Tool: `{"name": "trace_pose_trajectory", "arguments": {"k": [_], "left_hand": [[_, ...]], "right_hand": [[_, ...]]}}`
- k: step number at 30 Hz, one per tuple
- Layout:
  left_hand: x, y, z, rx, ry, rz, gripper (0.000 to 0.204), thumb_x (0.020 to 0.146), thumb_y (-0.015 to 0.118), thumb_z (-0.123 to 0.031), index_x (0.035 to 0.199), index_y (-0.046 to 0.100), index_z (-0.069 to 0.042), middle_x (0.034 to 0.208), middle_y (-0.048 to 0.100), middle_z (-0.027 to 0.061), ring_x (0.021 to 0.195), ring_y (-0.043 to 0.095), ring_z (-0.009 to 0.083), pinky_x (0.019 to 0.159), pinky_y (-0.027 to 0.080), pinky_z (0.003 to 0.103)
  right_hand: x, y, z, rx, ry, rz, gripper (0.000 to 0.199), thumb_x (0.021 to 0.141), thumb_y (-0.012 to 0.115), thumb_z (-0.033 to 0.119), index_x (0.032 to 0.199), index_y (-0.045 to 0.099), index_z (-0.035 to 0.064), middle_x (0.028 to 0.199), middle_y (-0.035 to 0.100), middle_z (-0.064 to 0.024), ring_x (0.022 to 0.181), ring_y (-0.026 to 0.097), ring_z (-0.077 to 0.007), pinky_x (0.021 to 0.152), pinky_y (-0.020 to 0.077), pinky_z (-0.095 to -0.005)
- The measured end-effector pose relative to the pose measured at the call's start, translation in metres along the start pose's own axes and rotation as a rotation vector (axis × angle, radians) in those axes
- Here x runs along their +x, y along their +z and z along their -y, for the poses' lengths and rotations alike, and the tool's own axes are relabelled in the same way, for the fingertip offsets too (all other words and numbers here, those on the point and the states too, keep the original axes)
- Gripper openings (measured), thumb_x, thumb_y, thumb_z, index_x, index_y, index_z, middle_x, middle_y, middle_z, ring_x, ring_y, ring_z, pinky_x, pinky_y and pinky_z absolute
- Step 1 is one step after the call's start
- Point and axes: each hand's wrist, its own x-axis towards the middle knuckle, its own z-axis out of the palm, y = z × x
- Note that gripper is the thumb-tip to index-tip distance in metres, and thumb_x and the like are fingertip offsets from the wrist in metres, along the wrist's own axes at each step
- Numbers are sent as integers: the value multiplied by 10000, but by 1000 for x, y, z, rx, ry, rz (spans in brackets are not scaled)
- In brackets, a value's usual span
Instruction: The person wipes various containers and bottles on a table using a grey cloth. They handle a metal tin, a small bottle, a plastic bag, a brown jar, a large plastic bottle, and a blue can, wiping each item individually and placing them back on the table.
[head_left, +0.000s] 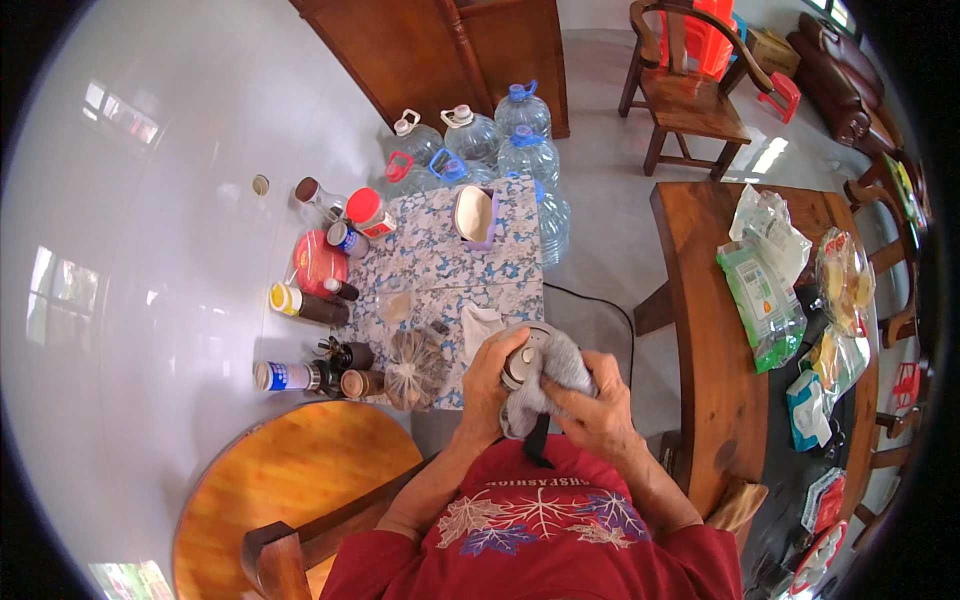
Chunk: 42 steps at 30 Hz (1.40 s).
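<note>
The left hand (492, 375) grips a round metal lid (522, 358); the right hand (590, 405) presses a grey cloth (560, 375) on it. A clear bag (412, 368) of brown bits sits just left. Water jugs (500, 140) stand far behind.

Green-and-white plastic pouch (762, 300) near the left edge of the long wooden table (700, 330), clear crumpled bag (768, 226) just behind it. Blue-and-white packet (806, 409) further toward the near end. Red-lidded jar with white label (368, 213) at the patterned counter's (440, 265) left edge.
</note>
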Motion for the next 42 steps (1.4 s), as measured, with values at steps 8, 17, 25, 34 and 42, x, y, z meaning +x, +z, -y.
{"name": "trace_pose_trajectory", "arguments": {"k": [8,17,25,34,42], "left_hand": [[3,-1,-5,75,17,-36,538,639,743,-50,1138,542,-65,1139,564,151,1024,567,315,829,483,361],[-2,-1,-17,71,34,53,628,549,807,-99,1114,539,-38,1152,549,181,1030,559,330,845,480,376],[8,0,-16,-121,-179,-60,711,562,796,-1,1173,437,-56,1084,548,92,963,568,181,831,469,287],[10,-18,-15,-62,15,88,785,529,845,-17,1176,404,-60,1101,544,114,1011,559,194,867,465,311],[24,-22,-28,-227,218,194,858,523,866,-62,1203,344,-71,1158,538,206,1077,553,260,897,464,366]], "right_hand": [[8,-13,-9,149,130,28,362,629,621,26,988,653,52,1050,530,-178,956,541,-325,785,471,-378],[42,3,-12,313,298,-55,309,729,570,73,1028,615,12,985,509,-179,852,536,-315,760,449,-366],[25,34,-32,617,475,-80,311,879,528,205,1126,554,19,997,493,-163,934,463,-278,820,389,-364],[21,30,-24,312,242,-115,331,865,479,226,1149,592,99,1229,412,-188,1094,387,-356,950,324,-433],[27,44,-74,1529,912,263,386,873,468,249,1177,537,22,1129,585,-125,1005,576,-221,883,453,-335]]}}
